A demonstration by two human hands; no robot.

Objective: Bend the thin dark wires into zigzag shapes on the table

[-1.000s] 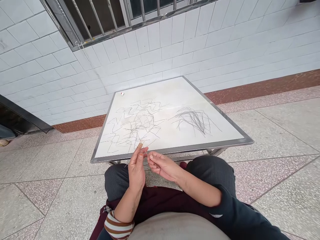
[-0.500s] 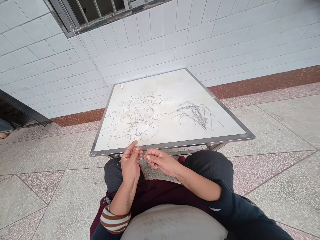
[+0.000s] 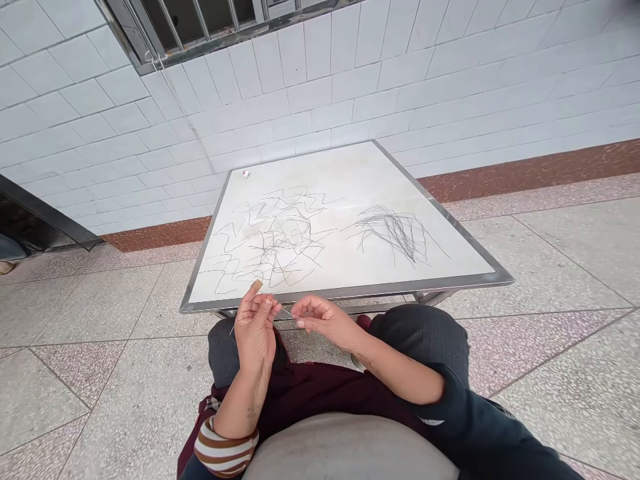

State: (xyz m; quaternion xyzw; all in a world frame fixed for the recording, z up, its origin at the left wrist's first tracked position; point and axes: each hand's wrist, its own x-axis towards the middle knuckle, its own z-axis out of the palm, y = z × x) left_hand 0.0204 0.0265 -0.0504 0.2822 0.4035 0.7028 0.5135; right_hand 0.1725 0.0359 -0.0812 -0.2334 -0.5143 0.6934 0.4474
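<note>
In the head view both hands are close together just off the table's near edge. My left hand pinches a thin wire between thumb and fingers; a tan wrap covers one fingertip. One end of the wire pokes out below the left hand. To its right, my right hand has the other stretch of the wire between thumb and curled fingers. Bent wires lie tangled on the table's left half. A bundle of straighter wires rests on the right half.
The white table has a grey metal rim and stands against a tiled wall. A small white and red object sits at its far left corner. Above is a barred window. My knees are under the near edge.
My left hand has shifted slightly left, away from the right hand, so more wire shows between them. The fingers of my right hand have loosened a little.
</note>
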